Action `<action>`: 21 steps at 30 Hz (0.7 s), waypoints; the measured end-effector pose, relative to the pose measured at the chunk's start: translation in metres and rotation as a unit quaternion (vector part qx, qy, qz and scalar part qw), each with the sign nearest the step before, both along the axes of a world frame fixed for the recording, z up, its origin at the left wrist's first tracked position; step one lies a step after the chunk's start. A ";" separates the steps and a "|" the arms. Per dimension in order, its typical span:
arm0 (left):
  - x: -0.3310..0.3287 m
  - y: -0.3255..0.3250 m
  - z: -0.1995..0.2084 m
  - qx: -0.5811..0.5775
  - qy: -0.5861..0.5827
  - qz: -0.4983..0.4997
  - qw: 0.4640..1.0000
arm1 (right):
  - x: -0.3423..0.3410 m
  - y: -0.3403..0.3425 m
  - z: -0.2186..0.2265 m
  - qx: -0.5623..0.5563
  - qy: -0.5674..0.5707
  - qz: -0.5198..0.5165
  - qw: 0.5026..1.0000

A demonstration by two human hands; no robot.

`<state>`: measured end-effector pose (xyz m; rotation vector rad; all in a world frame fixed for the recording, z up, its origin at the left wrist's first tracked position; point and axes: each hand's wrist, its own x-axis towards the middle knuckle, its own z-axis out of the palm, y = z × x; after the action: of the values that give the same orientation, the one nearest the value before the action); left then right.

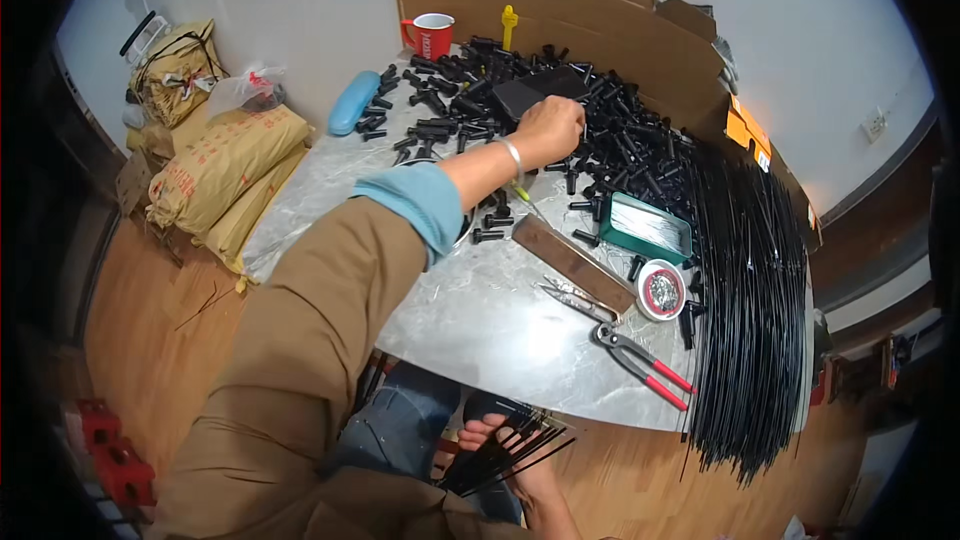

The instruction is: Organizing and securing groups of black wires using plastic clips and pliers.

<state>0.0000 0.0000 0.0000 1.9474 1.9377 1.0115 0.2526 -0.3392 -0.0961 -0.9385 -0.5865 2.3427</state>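
My left hand (550, 130), with a bracelet at its wrist, reaches across the table over a heap of black plastic fittings (630, 135). Its fingers are curled closed beside a flat black box (520, 95); what they grip, if anything, is hidden. Down at my lap, my right hand (515, 455) is wrapped round a bunch of thin black rods (505, 460), which fan out past the fingers. Below my left wrist lies a slim tool with a yellow-green part (521, 193). Part of a round rim shows behind my left sleeve.
On the table are a brown bar (575, 262), scissors (580, 300), red-handled pincers (640, 365), a green tray of white sticks (645, 225), and a white bowl (661, 290). Long black rods (750, 310) overhang the right edge. A red mug (432, 37) and blue case (354, 103) stand further back.
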 end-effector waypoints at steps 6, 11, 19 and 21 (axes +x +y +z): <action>0.050 0.058 -0.023 0.179 0.035 -0.075 0.980 | 0.004 0.020 -0.012 -0.018 0.036 -0.012 0.999; 0.086 0.064 -0.023 0.156 0.378 -0.095 0.908 | 0.005 0.023 -0.011 -0.031 0.030 0.004 0.999; 0.048 0.054 -0.005 0.207 0.231 -0.060 0.949 | 0.007 0.024 -0.011 -0.001 0.034 0.008 0.999; 0.029 0.046 0.012 0.060 0.022 -0.051 0.997 | 0.007 0.021 -0.010 0.000 0.036 0.006 0.999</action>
<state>0.0287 0.0458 0.0119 2.1264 1.8161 1.0902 0.2593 -0.3179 -0.1061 -0.8488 -0.5661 2.3764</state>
